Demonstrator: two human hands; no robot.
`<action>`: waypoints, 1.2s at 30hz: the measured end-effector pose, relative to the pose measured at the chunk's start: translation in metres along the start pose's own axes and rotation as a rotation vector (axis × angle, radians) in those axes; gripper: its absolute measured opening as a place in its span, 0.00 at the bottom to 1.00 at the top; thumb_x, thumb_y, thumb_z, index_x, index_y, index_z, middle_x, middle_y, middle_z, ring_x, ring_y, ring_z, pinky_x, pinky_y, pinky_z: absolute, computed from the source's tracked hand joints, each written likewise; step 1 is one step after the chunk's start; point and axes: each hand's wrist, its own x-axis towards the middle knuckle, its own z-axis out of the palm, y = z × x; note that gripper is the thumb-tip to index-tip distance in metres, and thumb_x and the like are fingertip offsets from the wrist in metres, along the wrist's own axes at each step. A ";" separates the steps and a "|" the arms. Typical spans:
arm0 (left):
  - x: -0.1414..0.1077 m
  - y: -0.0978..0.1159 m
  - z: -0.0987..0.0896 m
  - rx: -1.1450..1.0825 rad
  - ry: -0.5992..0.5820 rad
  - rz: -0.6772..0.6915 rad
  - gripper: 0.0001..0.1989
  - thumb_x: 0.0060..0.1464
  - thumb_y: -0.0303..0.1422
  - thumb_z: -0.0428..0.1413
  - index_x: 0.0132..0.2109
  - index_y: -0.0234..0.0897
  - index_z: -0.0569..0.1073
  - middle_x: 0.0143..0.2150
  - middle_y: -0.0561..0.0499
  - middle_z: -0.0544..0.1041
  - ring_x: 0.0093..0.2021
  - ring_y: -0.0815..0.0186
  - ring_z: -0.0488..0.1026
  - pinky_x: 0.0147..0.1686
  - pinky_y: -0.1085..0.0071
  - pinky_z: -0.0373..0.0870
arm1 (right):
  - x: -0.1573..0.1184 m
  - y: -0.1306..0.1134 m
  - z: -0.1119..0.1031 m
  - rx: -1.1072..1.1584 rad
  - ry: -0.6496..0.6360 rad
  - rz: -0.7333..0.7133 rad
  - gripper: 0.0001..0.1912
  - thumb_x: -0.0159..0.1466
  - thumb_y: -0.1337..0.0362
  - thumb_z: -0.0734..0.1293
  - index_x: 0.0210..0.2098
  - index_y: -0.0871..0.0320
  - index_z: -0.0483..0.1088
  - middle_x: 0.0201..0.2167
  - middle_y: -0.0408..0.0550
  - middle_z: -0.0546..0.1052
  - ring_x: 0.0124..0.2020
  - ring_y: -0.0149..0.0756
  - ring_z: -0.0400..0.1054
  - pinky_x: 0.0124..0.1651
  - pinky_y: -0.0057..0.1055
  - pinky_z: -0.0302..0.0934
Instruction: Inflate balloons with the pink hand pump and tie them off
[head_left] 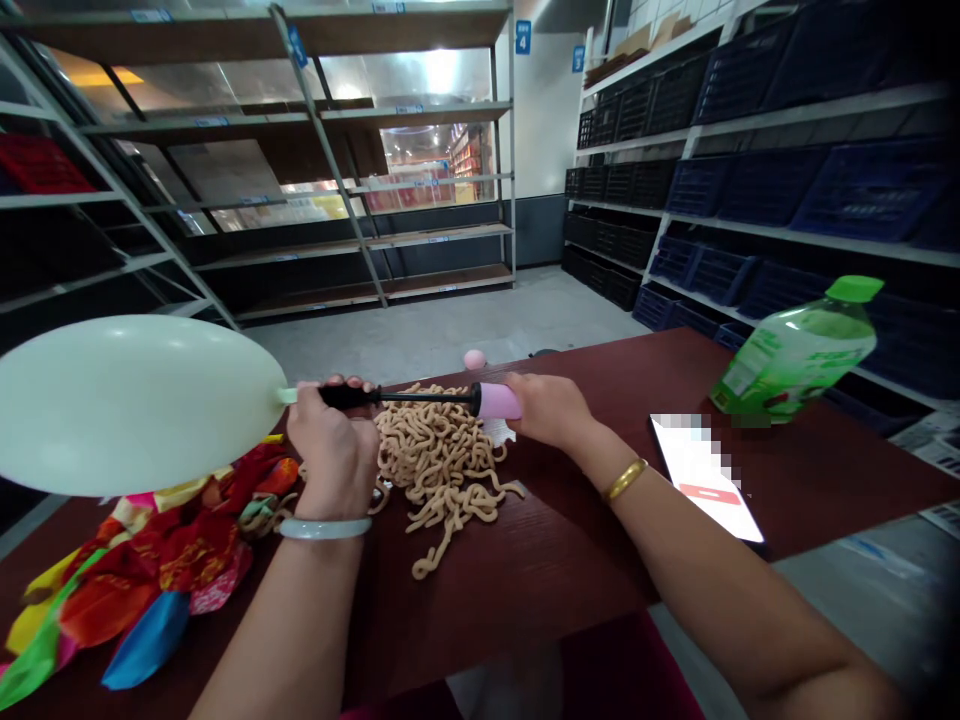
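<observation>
A large pale green balloon (pixel 139 405) is inflated at the left, its neck over the end of a hand pump. My left hand (pixel 334 440) is closed around the pump's black end and the balloon's neck. The pump's pink barrel (pixel 498 401) is held in my right hand (pixel 551 408), and its black rod (pixel 424 397) shows between my hands. Below the rod lies a heap of tan, string-like coils (pixel 442 450). Several limp, colourful balloons (pixel 165 545) are piled under the inflated one.
On the dark red table (pixel 555 560), a phone (pixel 705 480) lies at the right, near a green bottle (pixel 799 350). A pink ball (pixel 474 359) is beyond the far edge. Shelves (pixel 442 235) and blue crates (pixel 862 195) stand around.
</observation>
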 end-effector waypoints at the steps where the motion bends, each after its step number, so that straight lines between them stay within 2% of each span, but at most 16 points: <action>1: 0.002 0.000 -0.002 -0.005 0.013 0.007 0.05 0.50 0.26 0.51 0.30 0.38 0.60 0.25 0.56 0.65 0.24 0.70 0.67 0.28 0.69 0.69 | 0.000 0.002 -0.002 -0.008 0.001 0.006 0.17 0.58 0.59 0.66 0.46 0.56 0.65 0.40 0.51 0.77 0.38 0.41 0.71 0.33 0.32 0.53; 5: -0.009 -0.011 0.000 -0.009 0.010 -0.008 0.06 0.53 0.30 0.52 0.31 0.39 0.60 0.26 0.57 0.65 0.26 0.71 0.68 0.30 0.71 0.69 | -0.001 0.005 -0.009 -0.062 0.030 0.028 0.19 0.57 0.62 0.66 0.48 0.57 0.65 0.39 0.52 0.77 0.38 0.42 0.70 0.34 0.32 0.54; 11: -0.055 -0.038 0.013 0.029 -0.073 -0.081 0.09 0.57 0.35 0.54 0.32 0.37 0.63 0.29 0.55 0.68 0.29 0.71 0.69 0.37 0.69 0.70 | -0.005 -0.014 -0.004 -0.038 0.043 -0.012 0.13 0.59 0.62 0.65 0.43 0.58 0.66 0.38 0.53 0.76 0.36 0.42 0.70 0.33 0.32 0.52; 14: -0.073 -0.043 0.017 0.024 -0.128 -0.101 0.09 0.59 0.35 0.54 0.34 0.36 0.64 0.30 0.54 0.69 0.30 0.71 0.70 0.38 0.68 0.70 | -0.007 -0.025 0.000 0.018 0.047 -0.029 0.15 0.59 0.59 0.66 0.43 0.58 0.65 0.37 0.52 0.76 0.34 0.41 0.70 0.32 0.32 0.51; 17: -0.079 -0.042 0.020 0.030 -0.157 -0.098 0.09 0.59 0.36 0.53 0.34 0.36 0.64 0.30 0.54 0.69 0.30 0.70 0.70 0.38 0.67 0.69 | -0.007 -0.030 0.004 0.050 0.047 -0.032 0.16 0.59 0.57 0.66 0.44 0.57 0.65 0.38 0.52 0.77 0.34 0.41 0.70 0.31 0.32 0.51; 21: -0.063 -0.033 0.018 0.056 -0.126 -0.088 0.09 0.60 0.34 0.52 0.32 0.37 0.63 0.29 0.54 0.68 0.28 0.70 0.70 0.36 0.67 0.69 | -0.004 -0.027 0.006 0.056 0.049 -0.034 0.16 0.60 0.56 0.65 0.45 0.56 0.64 0.39 0.51 0.77 0.36 0.40 0.70 0.31 0.32 0.51; 24: -0.037 -0.022 0.010 0.053 -0.070 -0.071 0.07 0.57 0.33 0.53 0.33 0.38 0.61 0.28 0.55 0.67 0.27 0.69 0.69 0.34 0.67 0.69 | -0.002 -0.019 0.008 0.036 0.050 -0.025 0.16 0.61 0.55 0.65 0.44 0.56 0.65 0.38 0.51 0.77 0.36 0.41 0.70 0.31 0.32 0.50; 29: 0.004 -0.003 -0.006 0.022 0.027 -0.047 0.06 0.55 0.30 0.51 0.32 0.39 0.59 0.25 0.57 0.65 0.24 0.70 0.67 0.29 0.70 0.68 | 0.000 -0.005 0.008 -0.001 0.051 -0.018 0.15 0.59 0.58 0.66 0.44 0.56 0.66 0.39 0.49 0.77 0.37 0.41 0.71 0.31 0.32 0.49; 32: 0.009 0.002 -0.007 -0.003 0.044 -0.020 0.04 0.53 0.27 0.49 0.32 0.39 0.59 0.25 0.57 0.65 0.23 0.70 0.66 0.27 0.71 0.66 | -0.001 0.001 0.008 -0.002 0.052 -0.014 0.14 0.59 0.60 0.65 0.43 0.56 0.66 0.39 0.49 0.77 0.37 0.41 0.70 0.30 0.33 0.49; 36: -0.004 -0.005 -0.001 -0.020 0.013 -0.026 0.05 0.54 0.28 0.50 0.32 0.38 0.59 0.25 0.57 0.65 0.25 0.71 0.67 0.30 0.71 0.67 | -0.001 0.005 0.006 -0.032 0.068 -0.016 0.16 0.57 0.60 0.66 0.45 0.56 0.66 0.39 0.51 0.77 0.37 0.42 0.70 0.31 0.33 0.49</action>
